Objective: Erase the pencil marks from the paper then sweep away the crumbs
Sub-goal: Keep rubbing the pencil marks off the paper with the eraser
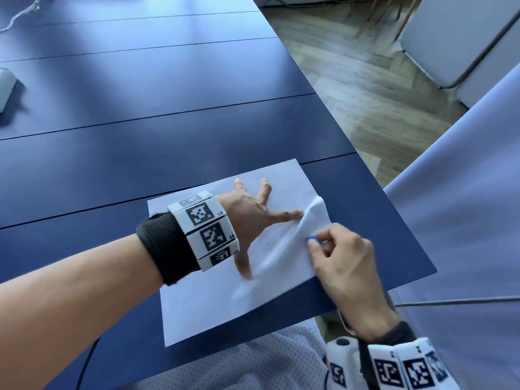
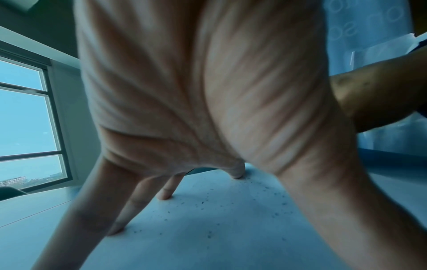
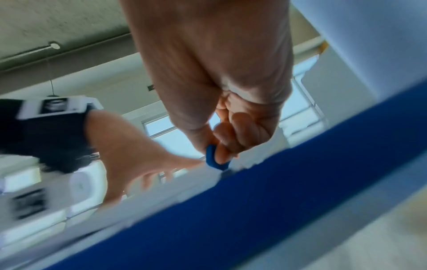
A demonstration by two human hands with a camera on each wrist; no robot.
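Observation:
A white sheet of paper (image 1: 213, 302) lies at the near right corner of the blue table (image 1: 140, 153). My left hand (image 1: 253, 218) is spread flat on it, fingertips pressing down. The paper's right part is buckled up into a ridge (image 1: 306, 223). My right hand (image 1: 340, 260) pinches a small blue eraser (image 1: 311, 237) against that ridge; the eraser (image 3: 215, 160) shows between thumb and fingers in the right wrist view. Dark eraser crumbs (image 2: 231, 210) are scattered on the paper (image 2: 208, 237) under my left palm (image 2: 203, 91).
The table's right edge (image 1: 405, 249) runs close beside the paper, with wooden floor (image 1: 365, 88) beyond. A white object (image 1: 5, 88) sits at the far left. A grey chair (image 1: 461, 43) stands on the floor at upper right.

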